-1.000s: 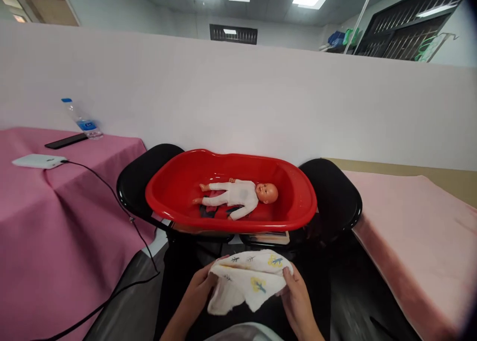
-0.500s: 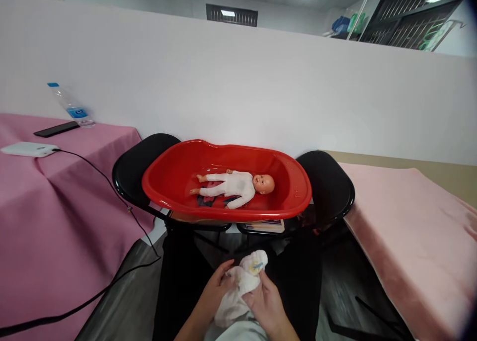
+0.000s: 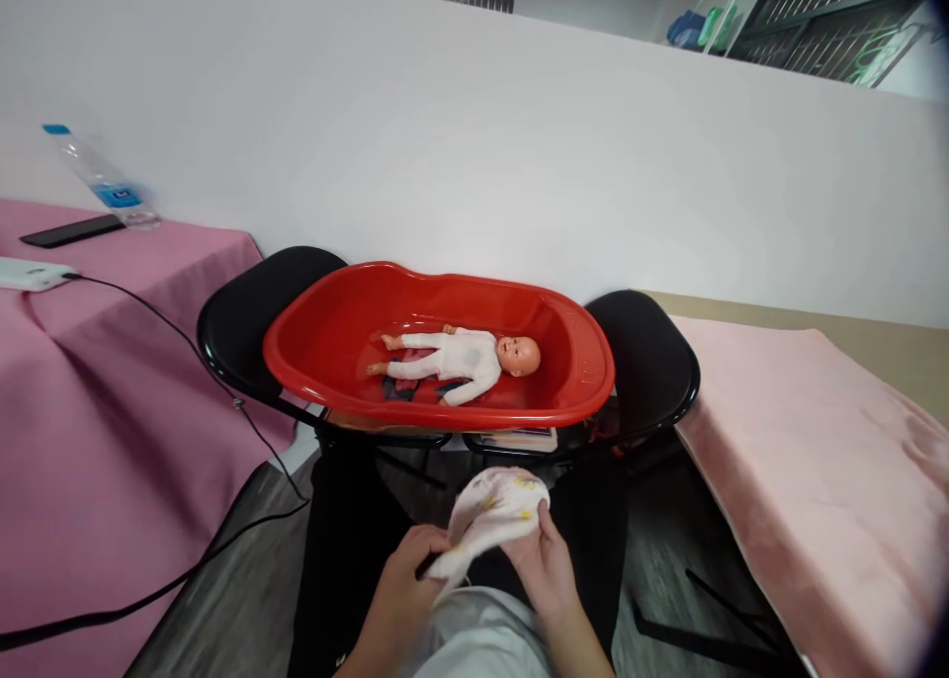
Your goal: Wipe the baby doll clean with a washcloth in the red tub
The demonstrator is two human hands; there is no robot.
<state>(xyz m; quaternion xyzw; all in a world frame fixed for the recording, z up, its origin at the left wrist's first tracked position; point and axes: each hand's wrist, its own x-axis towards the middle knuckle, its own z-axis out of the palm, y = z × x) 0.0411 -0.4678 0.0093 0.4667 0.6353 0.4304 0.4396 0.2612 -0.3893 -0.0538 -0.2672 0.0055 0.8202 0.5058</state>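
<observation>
Both my hands hold a small white cloth (image 3: 495, 508) with yellow and blue prints, bunched up low in the middle of the view. My left hand (image 3: 404, 577) pinches its lower left edge. My right hand (image 3: 544, 559) grips its right side, fingers curled. Beyond them a red plastic baby tub (image 3: 585, 372) rests across two black chairs (image 3: 235, 324). A baby doll (image 3: 464, 356) in a white suit lies on its back inside the tub, head to the right, on some dark and pink fabric.
A pink-covered table (image 3: 89, 401) stands at the left with a water bottle (image 3: 96, 179), a black phone (image 3: 70, 230), a white device (image 3: 30, 274) and a black cable (image 3: 185, 569) trailing to the floor. A pink padded surface (image 3: 822, 461) lies at the right. A white partition (image 3: 474, 154) runs behind.
The cloth went from spread out between my hands to bunched up, and my hands have drawn closer together. The view has tilted downward and shifted slightly.
</observation>
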